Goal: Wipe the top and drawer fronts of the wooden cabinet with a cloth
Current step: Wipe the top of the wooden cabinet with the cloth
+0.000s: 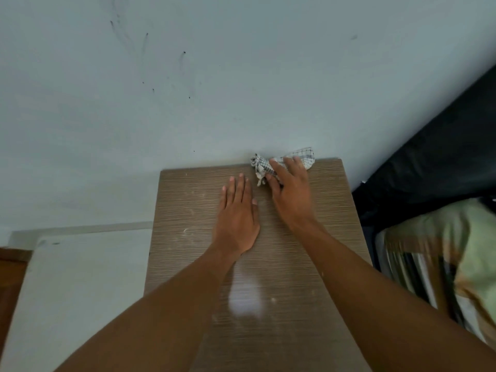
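My right hand [291,191] lay on top of the checked cloth [281,163], the fingers spread over it and pressing it down more than closing around it; I could not tell if any finger was curled under the fabric. My left hand [237,210] held nothing: it lay flat and open on the wood, palm down, just beside the right hand, at about 9 o'clock from it.

The cloth was bunched at the far edge of the cabinet top [188,237], at about 12 o'clock from me, touching or almost touching the pale wall [241,76]. One twisted end stuck out toward 9 o'clock from under my fingers.

By my judgement the task was at its beginning, or not far into it. Pale specks and smears were visible on the wood at 10 o'clock and in the middle of the top, so at least this part looked not clean. The bright patch near me, at 6 o'clock, seemed to be a reflection, not dirt, but I was not sure. The drawer fronts were not in the view, so I could not say anything about them; I counted them as left to do, together with most of the top. At 3 o'clock a dark cushion [442,146] stood near the cabinet.
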